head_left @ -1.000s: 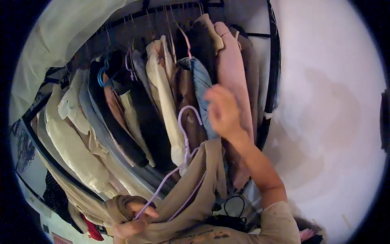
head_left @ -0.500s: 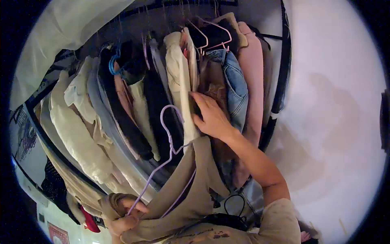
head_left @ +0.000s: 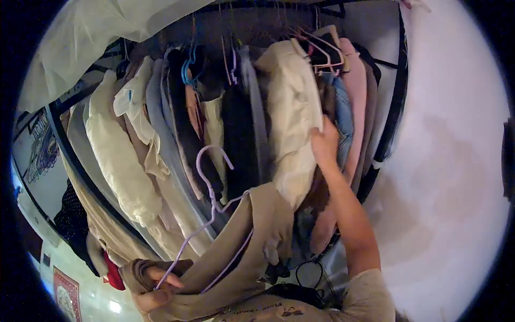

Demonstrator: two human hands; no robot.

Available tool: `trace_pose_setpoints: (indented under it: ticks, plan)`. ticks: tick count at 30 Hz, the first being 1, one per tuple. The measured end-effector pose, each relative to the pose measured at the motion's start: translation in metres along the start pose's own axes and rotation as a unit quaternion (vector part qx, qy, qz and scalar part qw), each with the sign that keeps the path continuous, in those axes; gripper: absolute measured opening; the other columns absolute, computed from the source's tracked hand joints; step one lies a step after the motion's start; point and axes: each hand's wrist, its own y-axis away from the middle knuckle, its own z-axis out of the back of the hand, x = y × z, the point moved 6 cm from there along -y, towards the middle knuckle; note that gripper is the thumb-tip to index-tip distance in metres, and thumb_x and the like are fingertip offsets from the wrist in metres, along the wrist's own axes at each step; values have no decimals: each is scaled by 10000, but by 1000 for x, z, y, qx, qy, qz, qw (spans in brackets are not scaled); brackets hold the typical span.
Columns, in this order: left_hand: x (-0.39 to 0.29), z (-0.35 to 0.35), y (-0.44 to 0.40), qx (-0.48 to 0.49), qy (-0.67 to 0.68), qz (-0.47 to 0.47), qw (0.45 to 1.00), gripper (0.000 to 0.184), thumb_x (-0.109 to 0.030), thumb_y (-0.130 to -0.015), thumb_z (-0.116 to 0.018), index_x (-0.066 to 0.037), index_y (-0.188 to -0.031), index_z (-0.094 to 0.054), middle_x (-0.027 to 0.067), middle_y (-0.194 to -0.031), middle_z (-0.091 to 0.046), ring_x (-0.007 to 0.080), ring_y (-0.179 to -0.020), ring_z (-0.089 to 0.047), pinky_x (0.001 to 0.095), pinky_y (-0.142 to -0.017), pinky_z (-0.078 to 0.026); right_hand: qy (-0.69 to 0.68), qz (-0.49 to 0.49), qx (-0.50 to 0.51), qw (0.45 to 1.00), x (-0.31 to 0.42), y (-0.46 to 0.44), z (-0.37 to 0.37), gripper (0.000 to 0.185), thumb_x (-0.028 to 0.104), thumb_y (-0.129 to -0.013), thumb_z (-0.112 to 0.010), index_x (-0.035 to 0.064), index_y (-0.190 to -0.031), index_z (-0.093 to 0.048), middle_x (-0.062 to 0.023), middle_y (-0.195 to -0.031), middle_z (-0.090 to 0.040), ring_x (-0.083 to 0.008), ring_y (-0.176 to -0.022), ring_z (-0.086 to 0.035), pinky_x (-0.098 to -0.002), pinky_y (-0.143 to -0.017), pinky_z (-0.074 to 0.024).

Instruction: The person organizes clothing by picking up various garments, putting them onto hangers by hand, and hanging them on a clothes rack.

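A lilac hanger (head_left: 213, 196) stands with its hook up, partly inside a brown garment (head_left: 268, 214). My left hand (head_left: 156, 292) is closed around the hanger's lower left end and the bunched cloth there. Farther up, my right hand (head_left: 325, 144) is closed on the right edge of a cream garment (head_left: 292, 107) hanging on the rack. The fingers behind that edge are partly hidden. Just right of this hand hang blue denim (head_left: 344, 112) and a pink garment (head_left: 355, 80).
A dark rack frame (head_left: 394, 107) bounds the clothes on the right, beside a pale wall (head_left: 450, 161). Left of the cream garment hang several white, grey and black clothes. A translucent sheet (head_left: 107, 32) drapes over the upper left. More hangers (head_left: 43, 155) hang at far left.
My right hand has moved right and closed on the cream garment's edge, which now spreads wider and covers more of the brown clothing and denim. The view has shifted; my left hand keeps its hold.
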Motion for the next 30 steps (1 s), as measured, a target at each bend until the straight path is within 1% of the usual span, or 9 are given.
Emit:
trace_pose_setpoints:
  ticks: [5, 7, 9, 11, 14, 20, 24, 27, 30]
  plan:
    - [-30, -17, -8, -213, -21, -14, 977, 316, -93, -679, -569, 85, -937, -612, 34, -626, -561, 105, -554, -499, 220, -540, -377, 3, 8, -21, 1000, 19, 8, 6, 426, -36, -760, -427, -20, -1181, -490, -189, -1046, -614, -278, -968, -602, -334, -874, -439]
    - [-32, -18, -8, -234, -28, -12, 972, 310, -106, -682, -572, 80, -927, -614, 42, -640, -567, 114, -567, -507, 224, -548, -384, -10, 126, 14, 992, 34, 25, -16, 443, 30, -816, -515, -11, -1252, -455, -186, -1115, -588, -288, -1069, -564, -350, -936, -409]
    - [-34, -18, -10, -241, -36, -7, 970, 304, -119, -685, -574, 75, -916, -615, 50, -655, -572, 122, -581, -515, 229, -556, -390, -87, 106, 263, 955, 52, 55, -62, 543, 170, -864, -577, 1, -1335, -365, -198, -1299, -465, -294, -1239, -423, -362, -1033, -318]
    - [-37, -20, -10, -246, -45, -4, 968, 300, -132, -688, -577, 70, -906, -616, 58, -669, -578, 131, -594, -523, 233, -565, -397, -153, 168, 355, 907, 73, 86, -91, 625, 270, -895, -547, 0, -1388, -275, -183, -1408, -343, -262, -1291, -339, -342, -1047, -299]
    - [-43, -19, -2, -269, -56, -5, 962, 294, -151, -693, -581, 63, -891, -618, 70, -690, -586, 144, -614, -534, 240, -577, -407, -208, -8, 476, 854, 63, 95, -108, 617, 346, -932, -491, 0, -1394, -273, -161, -1367, -401, -226, -1230, -403, -333, -1019, -329]
    - [-64, -21, 30, -342, -78, -30, 936, 288, -190, -702, -588, 48, -861, -621, 94, -733, -603, 171, -653, -558, 253, -603, -426, -129, -43, 480, 867, 12, 79, -117, 500, 315, -937, -506, -12, -1303, -415, -127, -1088, -597, -183, -1021, -543, -323, -915, -422]
    - [-61, -41, 41, -349, -74, -21, 934, 288, -216, -708, -593, 38, -841, -624, 110, -762, -614, 188, -680, -574, 262, -619, -439, -61, -97, 236, 965, -3, 43, -78, 456, 124, -871, -557, -21, -1280, -415, -163, -1065, -612, -236, -980, -590, -314, -850, -468]
    - [-47, -58, 18, -285, -76, -2, 956, 291, -236, -712, -597, 30, -826, -625, 122, -783, -623, 201, -700, -586, 268, -632, -449, -21, 135, 29, 990, 56, 49, -54, 549, 87, -809, -581, 8, -1307, -363, -224, -1238, -485, -341, -1118, -503, -392, -952, -404]
    - [-40, -69, -12, -192, -85, 24, 977, 295, -255, -716, -601, 23, -811, -627, 134, -805, -631, 214, -720, -597, 275, -644, -459, 101, 404, -65, 907, 110, 57, -46, 514, 100, -768, -621, 94, -1258, -465, -165, -1305, -430, -375, -1212, -402, -459, -1016, -331]
